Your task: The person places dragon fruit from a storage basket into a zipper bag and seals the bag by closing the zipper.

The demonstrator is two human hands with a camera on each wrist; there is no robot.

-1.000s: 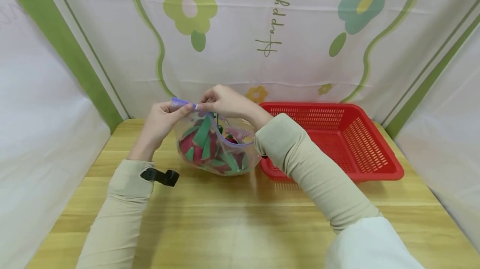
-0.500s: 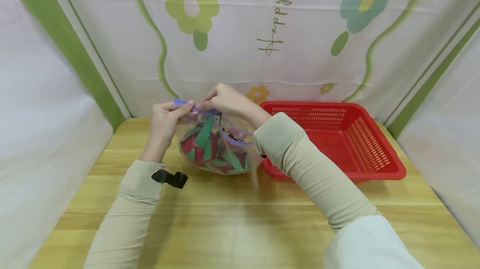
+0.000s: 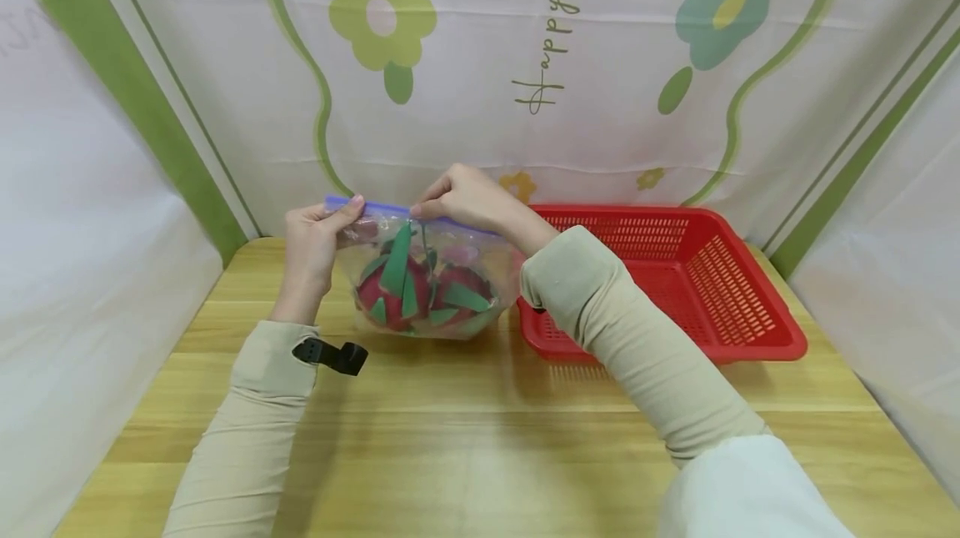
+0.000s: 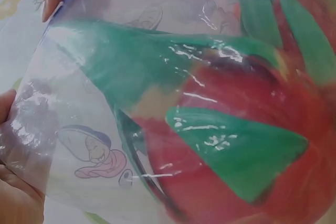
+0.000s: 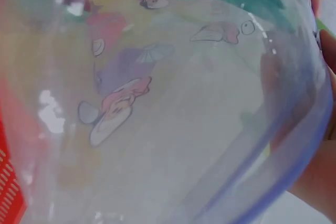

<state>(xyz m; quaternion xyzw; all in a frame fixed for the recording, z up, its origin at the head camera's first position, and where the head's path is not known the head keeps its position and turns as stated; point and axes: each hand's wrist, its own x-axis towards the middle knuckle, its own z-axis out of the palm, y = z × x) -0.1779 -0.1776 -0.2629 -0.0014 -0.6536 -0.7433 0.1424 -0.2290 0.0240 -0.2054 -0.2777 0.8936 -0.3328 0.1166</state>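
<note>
A clear zip bag [image 3: 480,254] with a blue-purple zip strip along its top hangs at or just above the table, left of the middle. Inside are red-and-green fruits resembling dragon fruit [image 3: 459,284]; one large dragon fruit [image 4: 210,156] fills much of the left wrist view. My left hand [image 3: 309,242] pinches the strip's left corner between thumb and fingers. With thumb and forefinger, my right hand [image 3: 472,200] pinches the strip near its middle. Small cartoon prints show on the zip bag [image 5: 173,103] in the right wrist view. The strip's right end is partly hidden behind my right wrist.
Right of the bag, a red perforated plastic basket [image 3: 750,346] stands on the wooden table [image 3: 465,455], partly behind my right forearm. A white curtain [image 3: 480,46] with flower prints rises behind the table, with more white fabric at both sides.
The bag's mouth, earlier gaping toward me, now looks drawn into a nearly straight line. My right hand has shifted slightly right along the strip, and my left hand slightly left, farther apart.
</note>
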